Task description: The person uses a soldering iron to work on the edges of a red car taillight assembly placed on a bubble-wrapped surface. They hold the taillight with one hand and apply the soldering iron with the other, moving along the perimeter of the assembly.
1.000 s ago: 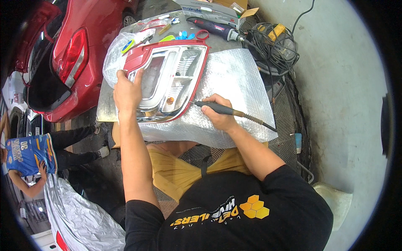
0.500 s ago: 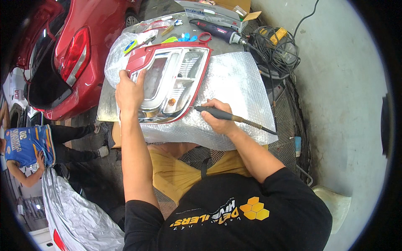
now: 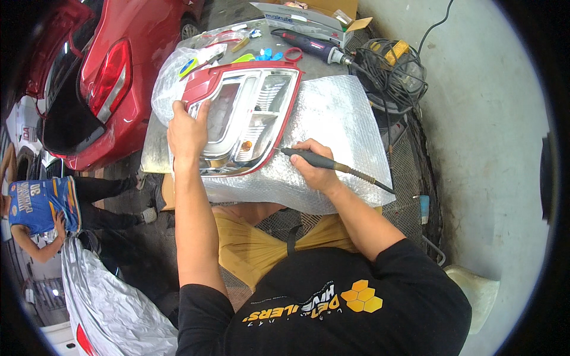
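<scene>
From the head view, my left hand grips the left edge of the car lamp before me; my right is clamped round a black pen-like tool, tip at or just beside the lamp's red rim. Silvery bubble sheet spreads rightward beneath. A box beyond bears lettering. The lamp's lens looks glossy, its corners rounded.

Viewed remotely, my bare left forearm runs almost straight up to the left hand, its thumb spread apart from the fingers. My right forearm slants up and leftward; the right hand is curled in a pen-style pinch.
</scene>
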Demonstrator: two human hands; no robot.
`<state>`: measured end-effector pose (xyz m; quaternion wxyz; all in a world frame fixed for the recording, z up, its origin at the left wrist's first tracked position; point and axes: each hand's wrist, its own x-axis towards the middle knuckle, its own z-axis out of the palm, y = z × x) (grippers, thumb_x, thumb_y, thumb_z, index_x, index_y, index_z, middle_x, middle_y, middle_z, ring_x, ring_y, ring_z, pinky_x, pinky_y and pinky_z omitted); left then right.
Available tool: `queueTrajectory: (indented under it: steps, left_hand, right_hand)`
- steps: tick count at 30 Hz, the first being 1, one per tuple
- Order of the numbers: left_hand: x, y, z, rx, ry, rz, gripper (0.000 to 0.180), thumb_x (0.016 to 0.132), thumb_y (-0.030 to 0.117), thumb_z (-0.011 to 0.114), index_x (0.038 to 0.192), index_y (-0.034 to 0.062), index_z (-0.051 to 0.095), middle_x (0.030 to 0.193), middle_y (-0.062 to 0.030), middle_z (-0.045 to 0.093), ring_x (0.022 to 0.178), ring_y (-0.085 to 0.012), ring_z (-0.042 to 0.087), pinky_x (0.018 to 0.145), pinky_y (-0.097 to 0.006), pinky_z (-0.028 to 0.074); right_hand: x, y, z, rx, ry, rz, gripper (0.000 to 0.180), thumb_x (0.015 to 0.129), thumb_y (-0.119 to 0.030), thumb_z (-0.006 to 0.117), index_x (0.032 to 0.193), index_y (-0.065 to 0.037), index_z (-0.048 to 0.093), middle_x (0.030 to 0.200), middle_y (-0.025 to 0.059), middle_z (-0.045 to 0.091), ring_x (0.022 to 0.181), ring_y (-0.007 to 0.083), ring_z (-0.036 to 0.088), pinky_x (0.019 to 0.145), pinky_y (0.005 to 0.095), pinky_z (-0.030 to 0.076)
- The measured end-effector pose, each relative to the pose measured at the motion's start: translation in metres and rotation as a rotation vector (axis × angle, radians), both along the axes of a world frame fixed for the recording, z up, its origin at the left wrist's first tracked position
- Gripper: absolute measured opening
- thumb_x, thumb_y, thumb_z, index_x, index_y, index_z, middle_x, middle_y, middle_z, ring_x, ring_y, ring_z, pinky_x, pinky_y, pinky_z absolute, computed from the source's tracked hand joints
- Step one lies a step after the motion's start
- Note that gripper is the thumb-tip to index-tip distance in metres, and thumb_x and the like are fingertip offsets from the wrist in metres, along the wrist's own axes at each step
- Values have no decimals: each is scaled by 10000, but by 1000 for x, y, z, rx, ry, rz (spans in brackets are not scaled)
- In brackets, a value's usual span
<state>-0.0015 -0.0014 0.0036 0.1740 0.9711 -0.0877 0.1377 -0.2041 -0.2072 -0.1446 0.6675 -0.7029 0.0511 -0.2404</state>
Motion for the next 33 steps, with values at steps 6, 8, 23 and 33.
queueTrajectory:
  steps: [6, 8, 23, 33]
  left_hand:
    - [3, 2, -3, -8, -12, -19, 695, 978, 568, 710, 1308, -33, 590, 1113, -360, 741, 1096, -549, 700, 958, -578, 523]
    - [3, 2, -3, -3, -16, -18, 692, 979, 564, 711, 1304, -35, 591, 1111, -360, 741, 1094, -551, 699, 956, -580, 523]
    - [0, 1, 0, 13, -6, -10, 690, 989, 564, 702, 1316, -32, 583, 1124, -359, 739, 1104, -554, 693, 966, -585, 518]
    - [14, 10, -10, -62, -8, -33, 689, 970, 552, 734, 1307, -37, 619, 1157, -339, 742, 1125, -535, 698, 983, -560, 522]
  right_hand:
    - [4, -1, -9, -8, -50, -3, 177, 961, -125, 733, 1043, 32, 723, 768, 61, 725, 665, 109, 648, 598, 300, 512]
    - [4, -2, -10, 19, -35, -30, 182, 960, -135, 738, 1045, 25, 725, 766, 55, 720, 668, 104, 640, 603, 303, 511]
    - [7, -2, -6, 100, 58, -88, 199, 996, -117, 702, 1102, 49, 676, 872, 90, 757, 797, 118, 698, 716, 290, 557]
    - [20, -54, 15, 881, -87, -349, 141, 1037, -130, 647, 1143, -38, 642, 990, 91, 705, 898, 162, 690, 845, 368, 628]
